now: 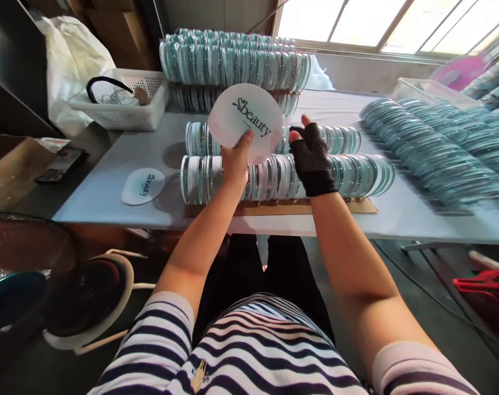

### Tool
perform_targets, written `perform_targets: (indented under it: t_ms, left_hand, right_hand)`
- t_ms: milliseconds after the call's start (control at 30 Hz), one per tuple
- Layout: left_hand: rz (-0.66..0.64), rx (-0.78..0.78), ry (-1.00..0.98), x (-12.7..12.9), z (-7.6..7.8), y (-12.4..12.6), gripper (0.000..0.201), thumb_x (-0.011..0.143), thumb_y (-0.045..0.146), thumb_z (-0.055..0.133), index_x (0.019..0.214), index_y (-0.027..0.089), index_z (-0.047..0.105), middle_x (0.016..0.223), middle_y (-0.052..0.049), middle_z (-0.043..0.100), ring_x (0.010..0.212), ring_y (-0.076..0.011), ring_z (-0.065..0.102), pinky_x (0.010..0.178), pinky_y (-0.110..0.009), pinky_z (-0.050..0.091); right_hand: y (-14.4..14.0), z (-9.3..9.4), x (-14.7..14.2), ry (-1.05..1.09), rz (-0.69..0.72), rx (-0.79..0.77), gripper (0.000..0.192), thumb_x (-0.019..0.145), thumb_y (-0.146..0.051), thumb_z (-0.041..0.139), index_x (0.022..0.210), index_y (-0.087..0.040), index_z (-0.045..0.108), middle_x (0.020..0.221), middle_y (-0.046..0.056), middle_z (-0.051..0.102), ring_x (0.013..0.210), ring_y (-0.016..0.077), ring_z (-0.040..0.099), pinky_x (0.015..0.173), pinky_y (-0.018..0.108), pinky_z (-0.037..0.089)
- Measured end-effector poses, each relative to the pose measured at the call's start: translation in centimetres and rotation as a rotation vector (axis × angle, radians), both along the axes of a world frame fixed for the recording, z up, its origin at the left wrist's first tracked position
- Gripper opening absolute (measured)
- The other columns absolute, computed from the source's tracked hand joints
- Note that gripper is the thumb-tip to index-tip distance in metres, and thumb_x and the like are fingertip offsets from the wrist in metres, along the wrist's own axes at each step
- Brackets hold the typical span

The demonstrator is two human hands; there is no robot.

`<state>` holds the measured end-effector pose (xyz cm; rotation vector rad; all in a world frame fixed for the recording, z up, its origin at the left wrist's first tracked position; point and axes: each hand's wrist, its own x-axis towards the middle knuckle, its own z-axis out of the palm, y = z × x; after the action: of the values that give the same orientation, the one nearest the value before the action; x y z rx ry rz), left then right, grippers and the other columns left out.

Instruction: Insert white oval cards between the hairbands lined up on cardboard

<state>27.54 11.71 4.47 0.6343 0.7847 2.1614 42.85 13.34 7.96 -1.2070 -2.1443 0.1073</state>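
Observation:
My left hand (236, 162) grips a fanned stack of rounded white cards (233, 109) printed "Sbeauty", its thumb pressed on the top one. To the right of the stack is my right hand (313, 159) in a black dotted fingerless glove, fingertips partly curled and apart, with nothing visible in them. Beneath both hands runs the front row of round clear discs (269, 178), standing on edge in a brown rack (282, 208). Behind it stands a second row (343, 140), partly hidden by the cards and my hands. One loose "Sbeauty" card (136, 189) lies on the table at left.
Stacked rows of discs (233, 63) rise at the back of the white-covered table (418, 216). More discs (430, 148) lean in long rows at right. A white basket (121, 112) stands back left; a fan (22, 263) is at lower left.

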Motion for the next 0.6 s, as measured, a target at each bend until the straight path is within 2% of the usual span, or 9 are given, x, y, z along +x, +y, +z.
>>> perform_targets:
  t_ms: [67, 167, 233, 300, 367, 433, 533, 600]
  left_hand:
    - [0.032, 0.031, 0.070, 0.1, -0.2, -1.2, 0.020, 0.080, 0.016, 0.077, 0.098, 0.021, 0.069, 0.110, -0.003, 0.075, 0.119, -0.0221, 0.066, 0.106, -0.037, 0.053]
    - [0.081, -0.045, 0.113, -0.3, -0.5, -2.8, 0.020, 0.078, 0.016, 0.077, 0.097, 0.022, 0.071, 0.109, -0.002, 0.075, 0.116, -0.0221, 0.067, 0.105, -0.039, 0.054]
    - [0.076, -0.115, 0.114, -0.7, -0.6, -3.5, 0.020, 0.079, 0.016, 0.077, 0.097, 0.021, 0.071, 0.108, -0.003, 0.075, 0.112, -0.0224, 0.069, 0.103, -0.040, 0.056]
    - [0.048, -0.113, 0.104, -1.0, -0.5, -4.0, 0.018, 0.079, 0.015, 0.077, 0.095, 0.020, 0.072, 0.103, -0.003, 0.075, 0.110, -0.0227, 0.070, 0.104, -0.040, 0.055]
    - [-0.014, -0.050, 0.081, -1.3, 0.2, -4.2, 0.014, 0.080, 0.013, 0.075, 0.092, 0.020, 0.071, 0.101, -0.002, 0.075, 0.112, -0.0223, 0.069, 0.106, -0.040, 0.054]
    - [-0.095, 0.016, 0.039, -2.1, 1.3, -4.1, 0.014, 0.086, 0.014, 0.069, 0.098, 0.022, 0.070, 0.108, -0.002, 0.075, 0.118, -0.0210, 0.067, 0.106, -0.039, 0.053]
    - [-0.111, 0.020, -0.081, -4.3, 2.8, -2.8, 0.026, 0.093, 0.015, 0.060, 0.117, 0.023, 0.065, 0.128, -0.003, 0.069, 0.125, -0.0204, 0.062, 0.106, -0.039, 0.053]
    - [-0.103, -0.036, -0.155, -6.2, 3.1, -1.5, 0.034, 0.095, 0.015, 0.057, 0.129, 0.020, 0.059, 0.140, -0.007, 0.062, 0.129, -0.0227, 0.060, 0.107, -0.044, 0.052]
  right_hand:
    - [-0.5, 0.4, -0.4, 0.008, 0.011, 0.091, 0.058, 0.098, -0.040, 0.035, 0.151, -0.019, 0.038, 0.146, 0.016, 0.052, 0.133, 0.0272, 0.052, 0.104, 0.048, 0.048]
    - [-2.9, -0.4, -2.3, -0.019, 0.039, 0.231, 0.064, 0.092, -0.039, 0.046, 0.152, -0.022, 0.037, 0.155, 0.014, 0.041, 0.144, 0.0318, 0.039, 0.111, 0.054, 0.041]
    - [-4.2, -1.1, -3.8, -0.012, 0.084, 0.270, 0.061, 0.091, -0.036, 0.046, 0.151, -0.023, 0.039, 0.153, 0.013, 0.045, 0.139, 0.0318, 0.044, 0.108, 0.053, 0.045]
    - [-4.5, -1.4, -5.0, 0.034, 0.089, 0.234, 0.055, 0.094, -0.032, 0.039, 0.147, -0.021, 0.044, 0.142, 0.014, 0.056, 0.125, 0.0292, 0.057, 0.099, 0.047, 0.052]
    - [-4.6, -0.9, -5.2, 0.090, 0.014, 0.172, 0.052, 0.095, -0.030, 0.031, 0.143, -0.018, 0.049, 0.130, 0.015, 0.063, 0.112, 0.0273, 0.063, 0.091, 0.044, 0.055]
    - [-5.3, 0.3, -4.4, 0.132, -0.138, 0.133, 0.054, 0.096, -0.031, 0.027, 0.141, -0.014, 0.050, 0.128, 0.018, 0.063, 0.111, 0.0283, 0.063, 0.087, 0.044, 0.055]
    - [-8.6, 1.6, -2.1, 0.111, -0.344, 0.080, 0.058, 0.094, -0.036, 0.030, 0.141, -0.008, 0.050, 0.127, 0.023, 0.062, 0.112, 0.0321, 0.062, 0.085, 0.045, 0.054]
    - [-11.3, 1.5, -0.9, -0.012, -0.348, -0.025, 0.060, 0.091, -0.039, 0.038, 0.141, -0.010, 0.051, 0.116, 0.022, 0.067, 0.100, 0.0329, 0.065, 0.078, 0.044, 0.055]
